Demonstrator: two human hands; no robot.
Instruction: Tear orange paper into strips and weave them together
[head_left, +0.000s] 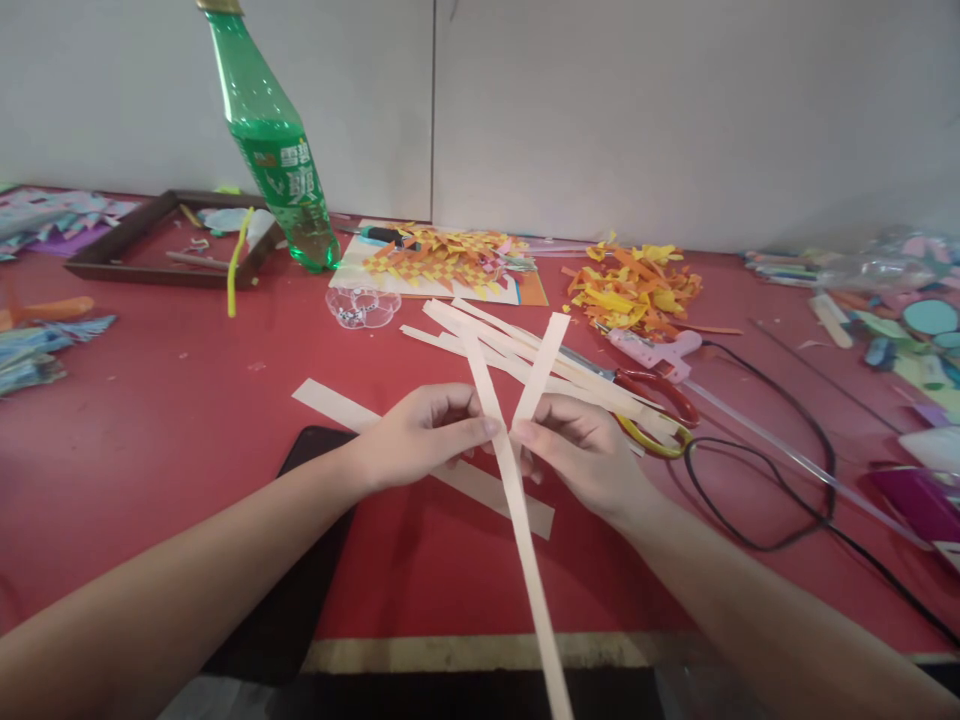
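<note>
My left hand (pixel 427 435) pinches a long pale paper strip (pixel 525 540) between thumb and fingers; its lower end hangs toward me past the table edge. My right hand (pixel 581 445) grips a shorter pale paper strip (pixel 544 362), which slants up to the right. The two strips meet between my fingertips in a V shape; whether they are joined there I cannot tell. Beneath my hands, a wider pale strip (pixel 487 495) lies on the table, partly covered by my left hand. More loose pale strips (pixel 510 350) are heaped just beyond my hands.
Scissors (pixel 660 395) with red and yellow handles lie among the strips. A pink glue gun (pixel 656 352) trails a black cable on the right. Behind are orange and yellow paper scraps (pixel 637 285), a green bottle (pixel 277 160) and a brown frame (pixel 150 275). A black flat object (pixel 300 560) overhangs the front edge.
</note>
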